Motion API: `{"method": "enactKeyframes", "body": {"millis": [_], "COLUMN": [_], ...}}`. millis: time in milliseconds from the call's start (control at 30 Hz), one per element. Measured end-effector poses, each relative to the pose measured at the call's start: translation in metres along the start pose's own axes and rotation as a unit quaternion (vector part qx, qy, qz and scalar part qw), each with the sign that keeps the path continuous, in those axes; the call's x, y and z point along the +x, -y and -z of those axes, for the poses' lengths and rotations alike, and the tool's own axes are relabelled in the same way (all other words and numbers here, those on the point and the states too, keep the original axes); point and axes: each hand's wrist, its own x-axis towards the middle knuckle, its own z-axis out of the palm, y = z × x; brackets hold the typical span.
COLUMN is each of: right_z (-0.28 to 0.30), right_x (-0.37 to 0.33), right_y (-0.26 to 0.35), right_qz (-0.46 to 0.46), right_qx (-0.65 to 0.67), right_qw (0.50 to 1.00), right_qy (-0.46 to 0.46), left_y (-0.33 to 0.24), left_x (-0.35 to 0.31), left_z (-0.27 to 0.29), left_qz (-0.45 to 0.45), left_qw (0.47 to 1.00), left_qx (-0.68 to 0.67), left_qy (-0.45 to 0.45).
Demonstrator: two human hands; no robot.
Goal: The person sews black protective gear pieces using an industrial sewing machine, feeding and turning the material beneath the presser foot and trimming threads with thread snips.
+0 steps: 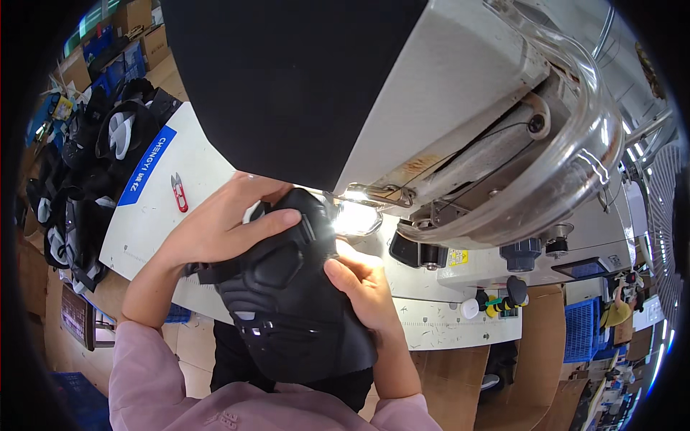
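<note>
A black moulded protective pad (280,287), with raised ridges and a strap at its left side, lies tilted between my hands at the table's near edge. My left hand (230,219) grips its upper left part, thumb across the top and fingers partly hidden. At the right edge, my right hand (363,280) pinches the pad with the thumb on its face. The pad's upper end is beside the lit work area of a sewing machine (445,93); the machine's dark head hides the needle. Red-handled thread snips (179,192) lie on the white table (154,237), left of my left hand.
A heap of black and grey pads (86,172) is piled beyond the table's left edge. A clear curved guard (575,165) juts from the machine. Small spools (492,305) stand on the right, above a cardboard box (532,359). Blue crates (581,330) stand farther right.
</note>
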Motion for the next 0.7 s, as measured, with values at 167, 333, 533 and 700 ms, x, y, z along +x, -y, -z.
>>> {"method": "enactKeyframes", "body": {"millis": [167, 333, 533, 700], "right_z": [0.006, -0.005, -0.023, -0.025], "right_x": [-0.008, 0.001, 0.007, 0.008], "right_y": [-0.006, -0.009, -0.012, -0.013], "right_qz": [0.12, 0.183, 0.181, 0.204], "right_qx": [-0.035, -0.043, -0.037, -0.024], "right_qw": [0.99, 0.975, 0.962, 0.956], "right_qy": [-0.064, -0.122, -0.202, -0.207], "left_y": [0.007, 0.024, 0.056, 0.073], "left_x": [0.022, 0.027, 0.054, 0.055], "left_z": [-0.025, -0.029, -0.044, -0.046], "left_qz": [0.056, 0.023, 0.023, -0.082], "left_qw": [0.975, 0.958, 0.976, 0.983], "left_qx": [-0.209, -0.285, -0.215, -0.154], "left_qy": [0.058, -0.01, -0.008, -0.048]}}
